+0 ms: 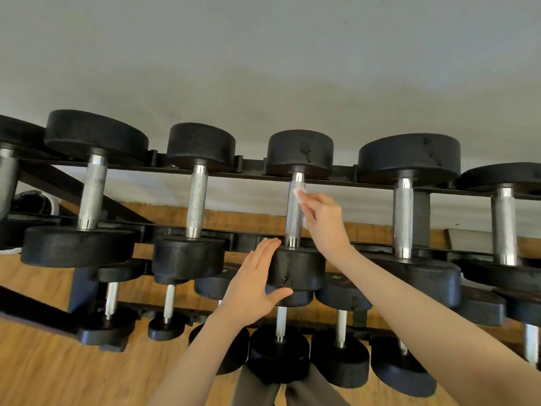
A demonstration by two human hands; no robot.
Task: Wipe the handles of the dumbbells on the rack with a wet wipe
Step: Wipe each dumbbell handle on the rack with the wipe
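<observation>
Several black dumbbells with knurled steel handles lie across the top tier of a black rack (345,172). My right hand (323,219) holds a white wet wipe (299,192) against the upper part of the middle dumbbell's handle (293,218). My left hand (254,284) lies with straight fingers on the near head (298,269) of that same dumbbell, thumb under its lower edge. Neighbouring handles stand to the left (196,200) and to the right (403,218).
A lower tier (164,309) carries several smaller dumbbells just below my forearms. A grey wall rises behind the rack, and a wooden floor (58,373) lies underneath. My trouser legs (292,391) show at the bottom centre.
</observation>
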